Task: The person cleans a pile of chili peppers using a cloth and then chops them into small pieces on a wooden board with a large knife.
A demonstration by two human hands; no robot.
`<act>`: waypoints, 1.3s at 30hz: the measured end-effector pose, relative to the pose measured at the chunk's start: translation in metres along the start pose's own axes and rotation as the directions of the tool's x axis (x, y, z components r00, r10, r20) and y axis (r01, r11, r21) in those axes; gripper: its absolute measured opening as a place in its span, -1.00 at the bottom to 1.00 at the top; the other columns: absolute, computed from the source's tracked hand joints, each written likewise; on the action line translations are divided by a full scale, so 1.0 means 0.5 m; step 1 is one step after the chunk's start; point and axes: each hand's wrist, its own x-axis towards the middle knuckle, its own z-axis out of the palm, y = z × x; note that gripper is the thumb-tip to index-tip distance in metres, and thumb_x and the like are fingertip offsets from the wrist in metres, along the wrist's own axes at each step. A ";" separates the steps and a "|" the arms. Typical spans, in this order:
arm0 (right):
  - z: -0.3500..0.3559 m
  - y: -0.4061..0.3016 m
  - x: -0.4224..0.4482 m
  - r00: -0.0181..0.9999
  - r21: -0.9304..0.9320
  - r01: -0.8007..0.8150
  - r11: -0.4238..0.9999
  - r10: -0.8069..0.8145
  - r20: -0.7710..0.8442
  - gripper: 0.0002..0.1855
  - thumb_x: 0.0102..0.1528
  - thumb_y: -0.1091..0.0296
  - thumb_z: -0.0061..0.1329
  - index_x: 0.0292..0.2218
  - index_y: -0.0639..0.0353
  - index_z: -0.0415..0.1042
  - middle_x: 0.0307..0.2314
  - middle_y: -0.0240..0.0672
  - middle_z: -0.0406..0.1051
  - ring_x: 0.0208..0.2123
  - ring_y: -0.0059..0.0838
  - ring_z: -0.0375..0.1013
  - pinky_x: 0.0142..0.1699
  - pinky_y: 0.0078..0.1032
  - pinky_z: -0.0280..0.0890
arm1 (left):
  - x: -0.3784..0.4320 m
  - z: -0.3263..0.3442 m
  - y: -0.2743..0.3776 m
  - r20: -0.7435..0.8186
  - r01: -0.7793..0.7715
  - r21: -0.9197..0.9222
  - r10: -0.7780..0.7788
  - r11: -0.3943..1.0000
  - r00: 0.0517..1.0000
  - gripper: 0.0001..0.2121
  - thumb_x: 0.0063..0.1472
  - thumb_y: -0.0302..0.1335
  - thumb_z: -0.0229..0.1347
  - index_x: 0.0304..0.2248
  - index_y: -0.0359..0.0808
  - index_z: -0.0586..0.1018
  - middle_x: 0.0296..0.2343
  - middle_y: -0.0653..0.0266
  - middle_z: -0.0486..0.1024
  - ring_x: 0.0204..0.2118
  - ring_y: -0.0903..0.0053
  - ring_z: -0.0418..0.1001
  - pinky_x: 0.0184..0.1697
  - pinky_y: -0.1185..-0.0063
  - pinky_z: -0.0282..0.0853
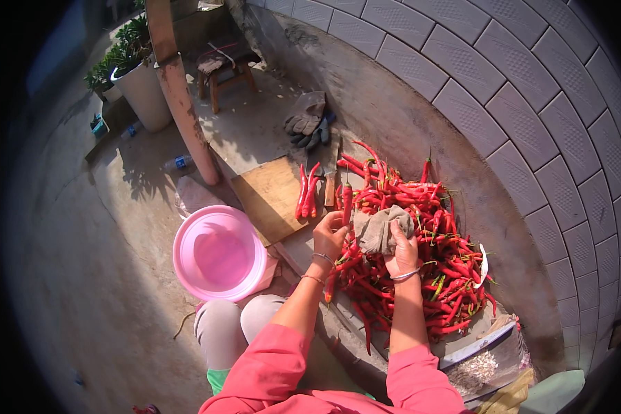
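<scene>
Upright in my left hand (330,235) is one long red chili pepper (347,199), its green stem pointing away from me. My right hand (403,251) grips a crumpled greyish-brown cloth (380,227) just to the right of that pepper. Both hands are over a large heap of red chili peppers (445,259) with green stems. Several peppers (307,191) lie side by side at the right edge of a wooden cutting board (269,194). A knife with a wooden handle (330,189) rests between the board and the heap.
A pink plastic basin (225,253) stands left of my hands, near my knees. Work gloves (308,119) and a small wooden stool (227,64) are farther back. An orange post (183,98) rises beside a white planter (145,95). A tiled wall (517,119) bounds the right side.
</scene>
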 end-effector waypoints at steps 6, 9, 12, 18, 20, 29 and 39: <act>0.049 0.074 0.008 0.983 -0.264 0.167 0.950 -0.140 0.119 -0.62 -0.09 0.59 0.08 -0.20 0.17 0.31 -0.38 -0.46 0.37 -0.37 -0.65 0.37 -0.24 -0.63 0.32 | -0.045 0.017 0.066 0.075 -0.408 0.354 0.410 0.841 0.909 -0.73 -0.14 -0.66 0.12 -0.34 -0.31 0.50 -0.45 0.17 0.47 -0.36 0.33 0.44 -0.34 0.55 0.38; 0.044 0.109 0.021 0.950 -0.355 0.310 0.882 -0.272 0.152 -0.59 -0.11 0.65 0.07 -0.19 0.19 0.30 -0.36 -0.45 0.37 -0.33 -0.63 0.36 -0.21 -0.64 0.31 | -0.048 0.011 0.077 -0.033 -0.362 0.347 0.397 0.865 0.917 -0.73 -0.13 -0.65 0.12 -0.34 -0.33 0.47 -0.46 0.16 0.47 -0.38 0.35 0.43 -0.37 0.55 0.38; 0.013 0.111 0.035 0.982 0.445 -0.187 0.876 0.159 0.101 -0.69 -0.05 0.69 -0.07 -0.23 0.17 0.34 -0.36 -0.37 0.38 -0.31 -0.55 0.37 -0.26 -0.57 0.34 | -0.046 -0.012 0.085 -0.080 0.245 -0.049 -0.248 0.968 0.965 -0.85 0.11 -0.41 0.04 -0.40 -0.33 0.42 -0.57 0.27 0.44 -0.56 0.53 0.42 -0.50 0.59 0.36; -0.010 0.120 0.029 0.749 -0.662 0.651 0.372 -0.459 0.478 -0.64 -0.32 0.67 0.01 -0.36 0.25 0.36 -0.35 -0.17 0.37 -0.25 -0.21 0.37 -0.13 -0.39 0.28 | -0.052 -0.025 0.101 0.373 0.708 -0.370 -0.602 0.602 0.706 -0.68 0.22 -0.13 -0.15 -0.42 -0.24 0.41 -0.62 0.35 0.40 -0.65 0.61 0.38 -0.60 0.65 0.31; -0.016 0.106 0.024 0.648 -0.652 0.735 0.185 -0.475 0.596 -0.63 -0.35 0.65 0.01 -0.38 0.23 0.37 -0.36 -0.16 0.37 -0.24 -0.14 0.35 -0.11 -0.36 0.27 | -0.056 -0.023 0.108 0.420 0.747 -0.404 -0.618 0.528 0.665 -0.70 0.22 -0.16 -0.15 -0.39 -0.23 0.42 -0.60 0.37 0.41 -0.61 0.63 0.38 -0.58 0.66 0.31; -0.046 0.070 0.019 0.947 -0.668 0.260 0.697 -0.319 0.035 -0.71 -0.01 0.62 -0.08 -0.19 0.21 0.37 -0.31 -0.37 0.41 -0.22 -0.49 0.38 -0.11 -0.50 0.30 | -0.062 -0.024 0.112 0.493 0.610 -0.287 -0.432 0.738 0.755 -0.85 0.23 -0.43 -0.09 -0.28 -0.31 0.43 -0.58 0.44 0.39 -0.61 0.76 0.28 -0.53 0.76 0.26; -0.008 0.149 -0.051 0.977 0.165 -0.207 0.964 0.211 -0.009 -0.72 0.15 0.24 -0.16 -0.15 0.19 0.27 -0.31 -0.31 0.38 -0.29 -0.48 0.39 -0.17 -0.48 0.29 | -0.068 -0.002 0.067 0.275 -0.135 0.302 0.049 0.944 0.960 -0.86 0.14 -0.54 -0.03 -0.34 -0.39 0.27 -0.58 0.10 0.45 -0.52 0.45 0.45 -0.47 0.54 0.31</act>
